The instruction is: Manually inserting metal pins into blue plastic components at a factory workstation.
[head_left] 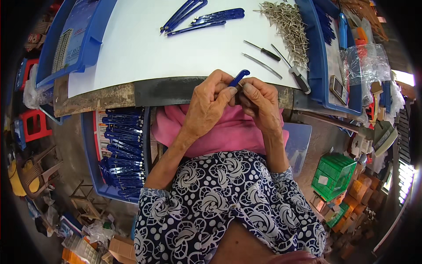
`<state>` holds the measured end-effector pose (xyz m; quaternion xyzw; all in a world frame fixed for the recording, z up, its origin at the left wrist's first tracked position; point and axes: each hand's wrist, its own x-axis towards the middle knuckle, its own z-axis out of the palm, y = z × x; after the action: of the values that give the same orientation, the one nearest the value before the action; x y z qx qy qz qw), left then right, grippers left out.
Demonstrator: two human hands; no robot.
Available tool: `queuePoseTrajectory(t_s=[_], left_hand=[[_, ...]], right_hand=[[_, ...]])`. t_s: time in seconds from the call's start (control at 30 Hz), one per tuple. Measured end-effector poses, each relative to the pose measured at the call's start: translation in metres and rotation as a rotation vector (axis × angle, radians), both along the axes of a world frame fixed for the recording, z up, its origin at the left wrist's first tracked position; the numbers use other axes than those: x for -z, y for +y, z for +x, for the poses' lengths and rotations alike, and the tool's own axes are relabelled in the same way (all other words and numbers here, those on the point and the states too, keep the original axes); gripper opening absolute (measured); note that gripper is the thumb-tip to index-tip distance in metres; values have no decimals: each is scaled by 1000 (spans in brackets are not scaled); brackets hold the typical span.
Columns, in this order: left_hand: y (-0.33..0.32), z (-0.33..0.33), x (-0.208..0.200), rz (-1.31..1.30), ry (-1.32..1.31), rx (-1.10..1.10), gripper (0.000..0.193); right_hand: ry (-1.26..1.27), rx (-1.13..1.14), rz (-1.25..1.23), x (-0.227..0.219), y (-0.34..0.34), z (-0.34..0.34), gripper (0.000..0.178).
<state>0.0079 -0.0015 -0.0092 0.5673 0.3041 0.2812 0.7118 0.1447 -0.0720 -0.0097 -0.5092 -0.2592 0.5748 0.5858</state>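
At the table's near edge, my left hand point(209, 103) is closed around a narrow blue piece point(239, 78) with a rounded, hooked end. The piece tilts up to the right; its lower part is hidden by my fingers. Just beside it, my right hand point(263, 97) is closed in a pinch, thumb on bent fingers, close against the piece. What these fingertips hold is hidden. Beyond my right hand lie a small screwdriver point(269, 54), a thin curved metal rod point(262, 66) and a larger black-handled screwdriver point(300, 80). Several long blue pieces point(218, 16) rest farther back.
A heap of small metal pins with heads point(291, 26) lies at the far right of the white tabletop point(132, 48). Blue bins point(313, 39) flank the table. Below left, a blue bin point(93, 163) holds many blue pieces. A green crate point(333, 175) stands lower right.
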Motion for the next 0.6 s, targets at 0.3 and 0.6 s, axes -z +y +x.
queuePoseTrajectory(t_s=[0.3,0.6], left_hand=[[-1,-1,1,30,-11,6,11],[0,0,-1,19,3,-3,10]], right_hand=[[3,13,3,2,-1,0,23],[17,12,21,3,0,0,22]])
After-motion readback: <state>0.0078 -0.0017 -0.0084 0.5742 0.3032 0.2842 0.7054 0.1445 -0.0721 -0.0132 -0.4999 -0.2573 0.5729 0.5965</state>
